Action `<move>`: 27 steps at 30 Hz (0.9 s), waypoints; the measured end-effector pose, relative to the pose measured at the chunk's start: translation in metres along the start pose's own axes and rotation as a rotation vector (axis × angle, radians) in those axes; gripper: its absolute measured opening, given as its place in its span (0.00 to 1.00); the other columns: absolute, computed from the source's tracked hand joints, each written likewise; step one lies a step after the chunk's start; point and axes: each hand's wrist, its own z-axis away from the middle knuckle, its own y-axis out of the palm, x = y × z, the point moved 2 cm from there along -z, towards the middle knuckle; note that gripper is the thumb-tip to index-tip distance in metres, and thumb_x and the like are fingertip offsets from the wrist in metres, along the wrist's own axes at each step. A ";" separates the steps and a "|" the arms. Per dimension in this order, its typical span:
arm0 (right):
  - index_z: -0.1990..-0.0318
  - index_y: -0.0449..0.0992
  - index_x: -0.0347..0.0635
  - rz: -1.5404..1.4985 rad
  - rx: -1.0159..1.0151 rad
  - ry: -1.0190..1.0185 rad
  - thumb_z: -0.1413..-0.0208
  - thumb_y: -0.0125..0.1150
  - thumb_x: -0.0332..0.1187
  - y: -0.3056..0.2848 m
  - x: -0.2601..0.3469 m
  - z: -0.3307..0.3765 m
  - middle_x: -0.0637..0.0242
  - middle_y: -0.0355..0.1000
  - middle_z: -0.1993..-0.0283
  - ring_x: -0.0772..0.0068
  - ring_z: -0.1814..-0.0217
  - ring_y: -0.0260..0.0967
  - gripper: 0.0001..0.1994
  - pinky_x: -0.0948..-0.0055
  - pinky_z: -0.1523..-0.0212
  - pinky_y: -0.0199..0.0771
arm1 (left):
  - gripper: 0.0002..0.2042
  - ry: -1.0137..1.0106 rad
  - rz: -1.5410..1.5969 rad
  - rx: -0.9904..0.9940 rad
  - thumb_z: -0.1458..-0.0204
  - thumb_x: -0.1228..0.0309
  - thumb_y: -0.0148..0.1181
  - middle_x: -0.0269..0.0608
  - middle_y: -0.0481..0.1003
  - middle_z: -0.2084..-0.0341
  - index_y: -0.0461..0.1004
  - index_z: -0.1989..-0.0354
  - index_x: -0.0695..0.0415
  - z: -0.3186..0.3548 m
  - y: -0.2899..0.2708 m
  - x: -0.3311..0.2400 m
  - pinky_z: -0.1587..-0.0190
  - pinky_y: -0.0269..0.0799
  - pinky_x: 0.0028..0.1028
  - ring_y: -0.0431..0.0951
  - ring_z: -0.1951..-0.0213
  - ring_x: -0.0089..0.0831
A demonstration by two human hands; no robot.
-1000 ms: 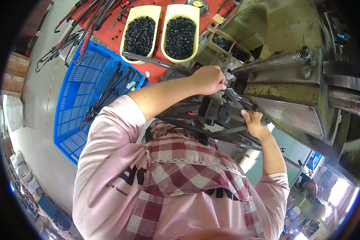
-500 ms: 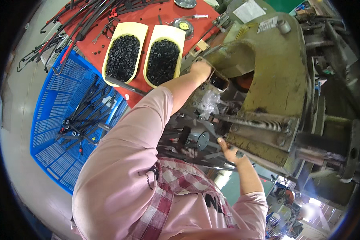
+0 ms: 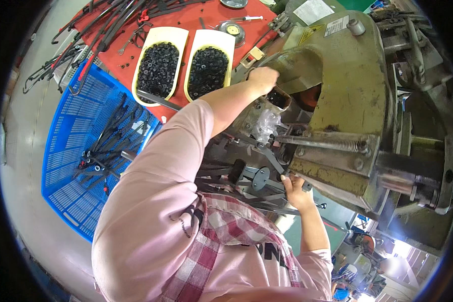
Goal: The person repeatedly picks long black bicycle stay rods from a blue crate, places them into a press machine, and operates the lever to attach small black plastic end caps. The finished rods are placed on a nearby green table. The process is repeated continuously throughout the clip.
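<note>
My left hand is closed with fingers bent down at a small metal box on the green machine. Its fingertips are hidden, so anything in them does not show. Dark small parts lie in that box. Lower down, my right hand is closed on a flat dark metal bar, thumb on top. The bar slants up and left, its upper end near crumpled clear plastic. A long threaded rod with a spring runs along the machine beside it.
Two cream trays of black ring-shaped nuts stand on a red table. A blue basket at the left holds black metal rods. More rods lie on the table's far left. Dark bars sit below my left arm.
My left hand has lifted slightly and moved right, over the small box's far rim. My right hand has shifted a little to the right, still gripping the bar. The view has moved slightly.
</note>
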 end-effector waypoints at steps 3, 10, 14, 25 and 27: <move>0.52 0.78 0.40 0.134 -0.023 0.112 0.42 0.58 0.53 -0.012 0.011 0.016 0.45 0.73 0.50 0.42 0.43 0.67 0.24 0.51 0.42 0.65 | 0.07 0.176 0.143 0.015 0.50 0.68 0.63 0.48 0.78 0.70 0.75 0.68 0.58 0.025 -0.050 -0.041 0.61 0.73 0.45 0.79 0.62 0.50; 0.75 0.77 0.35 0.230 -0.066 0.117 0.38 0.54 0.51 -0.016 -0.020 0.035 0.47 0.72 0.80 0.41 0.73 0.72 0.25 0.52 0.69 0.70 | 0.14 0.004 0.401 0.508 0.54 0.67 0.68 0.55 0.77 0.74 0.75 0.66 0.65 0.159 -0.091 -0.074 0.62 0.72 0.42 0.78 0.66 0.54; 0.75 0.78 0.38 0.165 0.010 0.193 0.39 0.54 0.54 -0.018 -0.030 0.034 0.45 0.73 0.77 0.39 0.70 0.73 0.26 0.49 0.65 0.72 | 0.20 0.024 0.200 0.456 0.55 0.58 0.70 0.60 0.77 0.70 0.75 0.68 0.66 0.167 -0.069 -0.075 0.57 0.72 0.44 0.77 0.61 0.59; 0.76 0.76 0.36 0.146 -0.021 0.065 0.39 0.55 0.52 -0.003 -0.064 0.033 0.44 0.71 0.79 0.38 0.71 0.71 0.26 0.48 0.66 0.70 | 0.20 -0.006 -0.124 0.170 0.42 0.51 0.54 0.50 0.78 0.65 0.79 0.63 0.58 0.223 -0.049 -0.066 0.55 0.74 0.45 0.78 0.57 0.50; 0.77 0.76 0.35 0.151 -0.052 0.056 0.39 0.55 0.51 -0.004 -0.065 0.033 0.45 0.71 0.80 0.40 0.73 0.72 0.25 0.50 0.68 0.69 | 0.24 -0.022 -0.255 0.505 0.43 0.45 0.53 0.49 0.79 0.66 0.76 0.60 0.58 0.246 -0.075 -0.055 0.54 0.72 0.46 0.78 0.57 0.48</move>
